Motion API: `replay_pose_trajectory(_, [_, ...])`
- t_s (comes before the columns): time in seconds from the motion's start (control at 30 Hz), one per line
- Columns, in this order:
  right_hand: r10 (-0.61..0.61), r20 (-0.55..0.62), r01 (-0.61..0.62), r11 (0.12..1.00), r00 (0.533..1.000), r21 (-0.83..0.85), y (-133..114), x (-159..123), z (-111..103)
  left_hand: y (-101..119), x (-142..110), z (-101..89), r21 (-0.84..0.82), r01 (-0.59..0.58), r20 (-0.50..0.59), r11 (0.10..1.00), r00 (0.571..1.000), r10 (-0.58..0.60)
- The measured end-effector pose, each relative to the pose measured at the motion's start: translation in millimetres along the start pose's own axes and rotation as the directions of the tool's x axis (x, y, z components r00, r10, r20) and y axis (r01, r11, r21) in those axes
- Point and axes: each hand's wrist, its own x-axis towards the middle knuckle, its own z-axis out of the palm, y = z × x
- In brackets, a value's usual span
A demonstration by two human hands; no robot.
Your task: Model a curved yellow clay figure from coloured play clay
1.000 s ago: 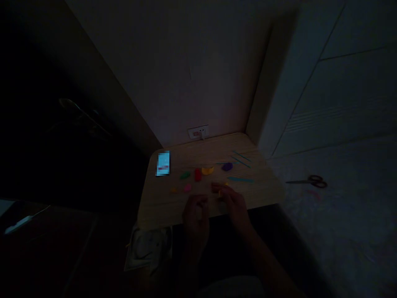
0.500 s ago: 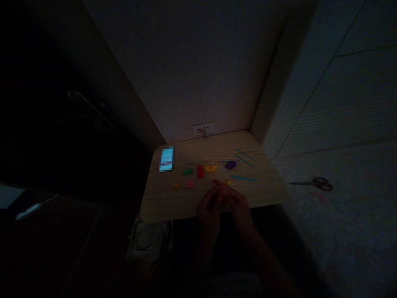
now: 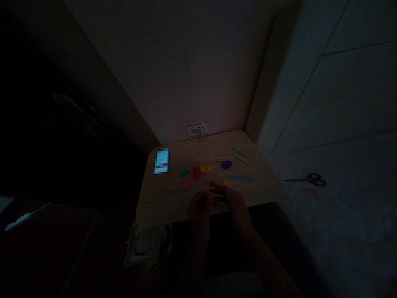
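Left to right at the wooden tabletop [image 3: 156,203], we see a pink lump [image 3: 186,185], a red lump [image 3: 196,173], our left hand [image 3: 199,206], fingers curled, and a yellow lump [image 3: 224,182] just beyond our right hand [image 3: 233,202], fingers extended; whether either grips anything, we cannot tell.

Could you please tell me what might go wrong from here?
The right hand is close to the small yellow lump and might knock it. The red piece lies close to the curved yellow piece, so a nudge could push them together. The scene is dim, so a slip could go unnoticed.
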Motion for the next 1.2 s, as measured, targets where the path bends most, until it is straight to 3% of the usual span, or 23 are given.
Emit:
replay_pose_trajectory(0.2, [-0.031,-0.055,0.032,0.999,0.998,0.025,-1.0,2.4,-6.0,-6.4,0.3,-1.3,-0.104,0.002,0.033,0.995,0.999,0.002])
replay_pose_trajectory(0.47, [-0.072,-0.065,0.069,0.997,0.995,-0.044,-2.1,3.5,-5.9,-11.1,-1.1,-7.9,-0.004,0.083,-0.029,0.997,0.996,-0.083])
replay_pose_trajectory(0.67, [-0.078,-0.076,0.074,0.996,0.994,-0.05,-2.9,5.7,-7.5,-2.3,2.4,-9.9,0.087,-0.031,0.089,0.996,0.996,0.023])
replay_pose_trajectory(0.8, [-0.069,-0.105,0.064,0.997,0.992,-0.043,-0.2,5.6,-9.0,1.2,2.7,-10.7,0.062,-0.026,0.12,0.998,0.993,0.019])
replay_pose_trajectory(1.03, [-0.13,-0.158,0.115,0.988,0.979,-0.099,-5.9,2.6,-16.6,-5.9,-4.5,-9.6,-0.001,0.121,0.026,0.993,0.992,-0.121])
replay_pose_trajectory(1.2, [-0.149,-0.247,0.127,0.986,0.957,-0.105,-16.9,11.1,-34.9,-4.3,-3.6,-5.1,-0.064,0.097,0.002,0.993,0.995,-0.097])
